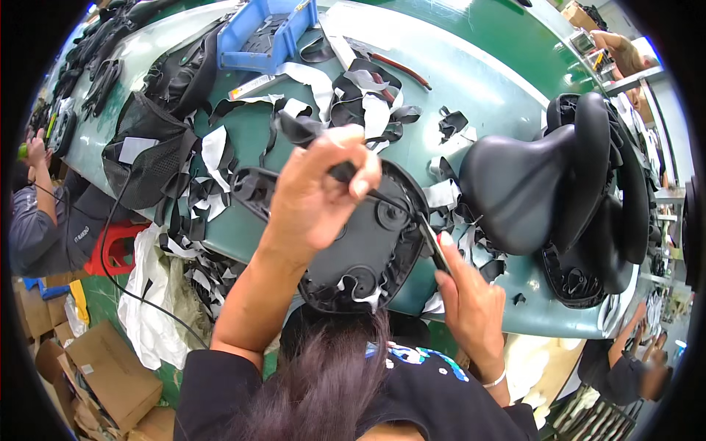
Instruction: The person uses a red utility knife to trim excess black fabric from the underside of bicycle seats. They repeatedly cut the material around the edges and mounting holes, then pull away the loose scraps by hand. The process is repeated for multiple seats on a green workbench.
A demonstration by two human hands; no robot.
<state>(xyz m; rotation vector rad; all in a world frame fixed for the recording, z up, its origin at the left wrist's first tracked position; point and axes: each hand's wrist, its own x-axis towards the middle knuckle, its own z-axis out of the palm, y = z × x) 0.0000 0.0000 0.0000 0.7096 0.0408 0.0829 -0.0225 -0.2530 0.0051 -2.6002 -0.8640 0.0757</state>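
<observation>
Black scraps (453, 123) around upturned saddle (359, 241)

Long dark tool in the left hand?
No, the right hand grips the dark tool, while the left hand holds a black strip.

Room's brightly lit, and there's a big green worktable (471, 73) under the left hand (323, 187). From where I'm standing, green floor (103, 300) shows below and left of that hand, with a red stool (110, 235) and a bunch of cardboard boxes (110, 371); pale shelving (671, 194) sits way off to its right.
</observation>
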